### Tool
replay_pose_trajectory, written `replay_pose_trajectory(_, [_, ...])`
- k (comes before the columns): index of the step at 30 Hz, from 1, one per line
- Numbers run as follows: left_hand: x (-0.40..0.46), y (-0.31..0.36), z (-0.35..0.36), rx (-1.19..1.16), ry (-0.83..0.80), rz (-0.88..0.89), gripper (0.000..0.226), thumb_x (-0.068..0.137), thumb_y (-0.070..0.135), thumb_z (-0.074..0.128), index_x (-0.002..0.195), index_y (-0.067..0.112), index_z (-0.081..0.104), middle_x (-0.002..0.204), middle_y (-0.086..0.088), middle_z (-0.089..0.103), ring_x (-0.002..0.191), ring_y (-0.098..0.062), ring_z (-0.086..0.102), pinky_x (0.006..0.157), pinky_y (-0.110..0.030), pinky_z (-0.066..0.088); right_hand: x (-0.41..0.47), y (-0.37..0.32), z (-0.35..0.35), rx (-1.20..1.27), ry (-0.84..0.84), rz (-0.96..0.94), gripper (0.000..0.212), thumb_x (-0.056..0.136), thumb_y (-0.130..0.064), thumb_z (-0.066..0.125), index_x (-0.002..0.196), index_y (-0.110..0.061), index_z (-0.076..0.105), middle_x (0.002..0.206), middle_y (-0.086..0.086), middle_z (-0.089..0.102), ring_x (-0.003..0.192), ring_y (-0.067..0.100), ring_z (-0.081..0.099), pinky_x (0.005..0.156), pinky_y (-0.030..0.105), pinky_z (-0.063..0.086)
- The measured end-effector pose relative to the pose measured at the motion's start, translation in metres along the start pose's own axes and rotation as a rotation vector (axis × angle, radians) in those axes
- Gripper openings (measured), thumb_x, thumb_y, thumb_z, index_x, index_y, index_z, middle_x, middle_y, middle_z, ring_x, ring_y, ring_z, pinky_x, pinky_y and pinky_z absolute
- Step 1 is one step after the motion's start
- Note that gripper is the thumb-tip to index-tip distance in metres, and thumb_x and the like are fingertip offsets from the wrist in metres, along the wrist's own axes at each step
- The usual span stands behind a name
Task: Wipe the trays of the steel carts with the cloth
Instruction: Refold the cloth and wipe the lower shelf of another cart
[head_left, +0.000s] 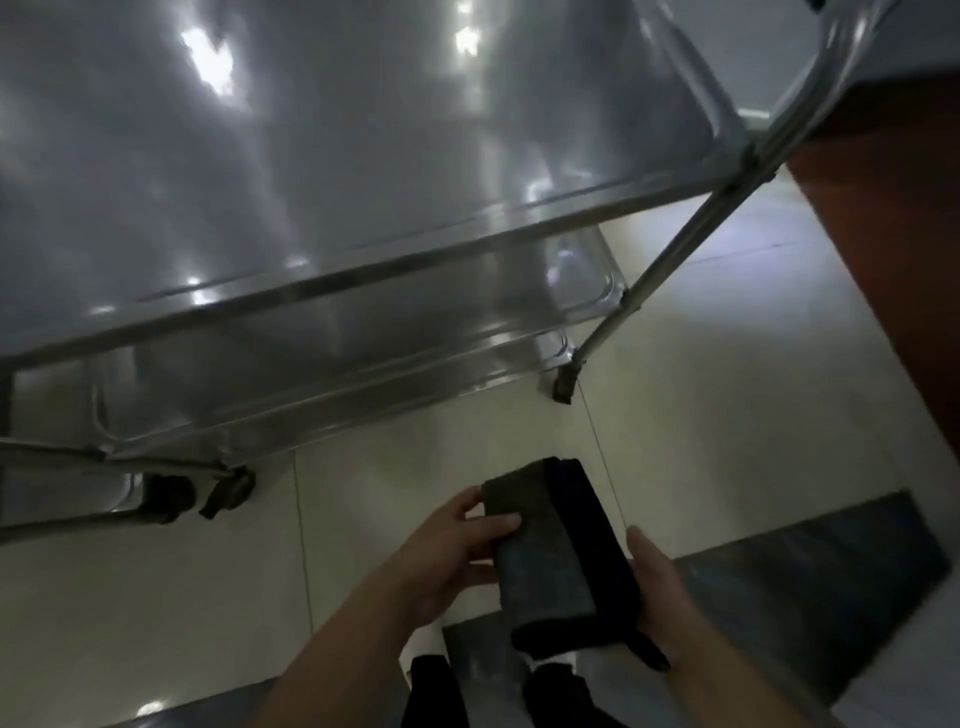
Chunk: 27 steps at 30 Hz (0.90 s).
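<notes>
head view — cloth (545, 551): folded, dark, held above the floor, apart from the cart's top tray (337, 156). it is pinched by the left hand (447, 551) and cradled in the half-open right hand (660, 597). judged soft, light, non-slip — best gripped flat-palmed.

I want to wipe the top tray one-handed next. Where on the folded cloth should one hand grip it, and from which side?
Probably from above, palm flat on the grey face of the cloth, fingers curled over its long black edge. It is folded into a flat oblong, now held between the left hand and right hand, so a broad top hold keeps the folds together and the underside free for the top tray.
</notes>
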<state>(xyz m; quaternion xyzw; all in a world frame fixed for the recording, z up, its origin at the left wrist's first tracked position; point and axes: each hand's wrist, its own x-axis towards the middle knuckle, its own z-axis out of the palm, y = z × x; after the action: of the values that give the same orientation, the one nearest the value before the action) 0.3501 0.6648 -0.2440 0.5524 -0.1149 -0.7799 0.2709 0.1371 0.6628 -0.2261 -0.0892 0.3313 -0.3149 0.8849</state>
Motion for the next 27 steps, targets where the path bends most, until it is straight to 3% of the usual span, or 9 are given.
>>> replay_pose_trajectory(2, [0.043, -0.020, -0.014, 0.032, 0.065, -0.018, 0.042, 0.084, 0.013, 0.074, 0.124, 0.014, 0.061, 0.112, -0.018, 0.072, 0.099, -0.031, 0.070, 0.079, -0.045, 0.055, 0.029, 0.040, -0.045, 0.138, -0.041, 0.063, 0.084, 0.101, -0.062, 0.027, 0.156, 0.000, 0.019, 0.162, 0.021, 0.023, 0.152, 0.033, 0.017, 0.123, 0.051, 0.004])
replay_pose_trajectory(4, [0.089, -0.040, -0.030, 0.105, 0.131, -0.004, 0.036, 0.086, 0.014, 0.074, 0.119, 0.014, 0.062, 0.106, -0.015, 0.074, 0.091, -0.029, 0.072, 0.065, -0.040, 0.057, 0.059, 0.073, -0.081, 0.214, 0.083, 0.175, 0.086, 0.096, -0.062, 0.047, 0.157, -0.006, 0.024, 0.161, 0.025, 0.023, 0.150, 0.043, 0.018, 0.120, 0.066, 0.000])
replay_pose_trajectory(6, [0.136, -0.059, -0.049, 0.200, 0.209, 0.016, 0.033, 0.086, 0.015, 0.076, 0.116, 0.014, 0.063, 0.106, -0.013, 0.072, 0.091, -0.027, 0.072, 0.072, -0.046, 0.061, 0.092, 0.086, -0.107, 0.142, 0.184, 0.202, 0.075, 0.094, -0.047, 0.062, 0.153, -0.008, 0.038, 0.154, 0.030, 0.035, 0.143, 0.050, 0.031, 0.115, 0.074, 0.012])
replay_pose_trajectory(10, [0.221, -0.091, -0.082, 0.321, 0.251, 0.053, 0.029, 0.089, 0.012, 0.072, 0.116, 0.017, 0.063, 0.100, -0.007, 0.071, 0.085, -0.016, 0.070, 0.072, -0.029, 0.060, 0.162, 0.101, -0.169, -0.198, 0.504, 0.248, 0.049, 0.089, -0.014, 0.066, 0.135, -0.002, 0.054, 0.123, 0.026, 0.066, 0.111, 0.046, 0.065, 0.101, 0.065, 0.046])
replay_pose_trajectory(14, [0.287, -0.106, -0.117, 0.490, 0.251, 0.105, 0.036, 0.094, 0.023, 0.066, 0.129, 0.020, 0.059, 0.112, -0.004, 0.068, 0.097, -0.018, 0.065, 0.083, -0.031, 0.052, 0.206, 0.108, -0.219, -0.308, 0.675, 0.191, 0.051, 0.088, 0.006, 0.054, 0.135, -0.015, 0.053, 0.116, 0.027, 0.067, 0.103, 0.052, 0.065, 0.095, 0.072, 0.044])
replay_pose_trajectory(16, [0.319, -0.100, -0.140, 0.640, 0.352, 0.233, 0.044, 0.090, 0.030, 0.070, 0.131, 0.019, 0.060, 0.123, -0.006, 0.065, 0.111, -0.021, 0.062, 0.093, -0.030, 0.049, 0.229, 0.095, -0.235, -0.314, 0.735, 0.112, 0.054, 0.088, 0.010, 0.050, 0.136, -0.015, 0.052, 0.114, 0.026, 0.064, 0.097, 0.051, 0.064, 0.081, 0.061, 0.055])
replay_pose_trajectory(19, [0.364, -0.077, -0.178, 0.975, 0.558, 0.391, 0.073, 0.081, 0.044, 0.065, 0.146, 0.017, 0.045, 0.148, -0.010, 0.048, 0.135, -0.027, 0.046, 0.110, -0.036, 0.037, 0.287, 0.056, -0.263, -0.302, 0.758, -0.093, 0.065, 0.087, 0.017, 0.041, 0.139, -0.021, 0.049, 0.119, 0.022, 0.060, 0.105, 0.047, 0.059, 0.086, 0.062, 0.053])
replay_pose_trajectory(22, [0.401, -0.064, -0.215, 1.345, 0.738, 0.378, 0.090, 0.087, 0.046, 0.066, 0.158, 0.025, 0.015, 0.166, -0.006, 0.010, 0.152, -0.031, 0.008, 0.120, -0.044, 0.016, 0.347, 0.022, -0.276, -0.442, 0.805, -0.403, 0.072, 0.088, 0.016, 0.038, 0.147, -0.024, 0.045, 0.128, 0.017, 0.058, 0.103, 0.037, 0.059, 0.080, 0.045, 0.054])
replay_pose_trajectory(27, [0.436, -0.053, -0.253, 1.407, 0.830, 0.274, 0.106, 0.083, 0.052, 0.069, 0.158, 0.035, -0.005, 0.166, -0.001, -0.015, 0.152, -0.034, -0.014, 0.121, -0.049, 0.006, 0.409, 0.020, -0.287, -0.470, 0.810, -0.693, 0.069, 0.094, 0.010, 0.036, 0.144, -0.038, 0.043, 0.099, 0.007, 0.058, 0.064, 0.019, 0.045, 0.054, 0.029, 0.042])
